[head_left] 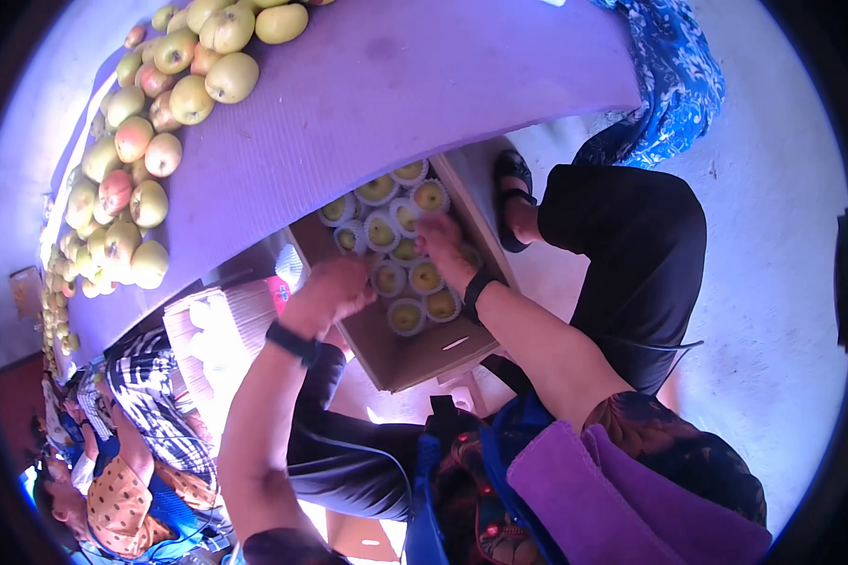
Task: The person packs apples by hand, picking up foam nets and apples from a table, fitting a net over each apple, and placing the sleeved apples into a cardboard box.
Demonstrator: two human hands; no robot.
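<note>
An open cardboard box (389, 364) sits below the table edge, holding several yellow-green apples (406, 317) in white cup-like wraps. My left hand (334, 290) is over the box's left side, its fingers curled inward; whatever they may hold is hidden. Over the box's right side, my right hand (443, 247) reaches in among the wrapped apples, with its fingers bent and blurred. Whether it grips an apple cannot be made out. Dark bands circle both wrists.
Many loose apples (190, 100) lie along the left of the purple-covered table (396, 85). Another box (219, 330) with pale contents stands at the left. Co-workers sit at the lower left. A person in blue patterned cloth (674, 80) is at the upper right.
</note>
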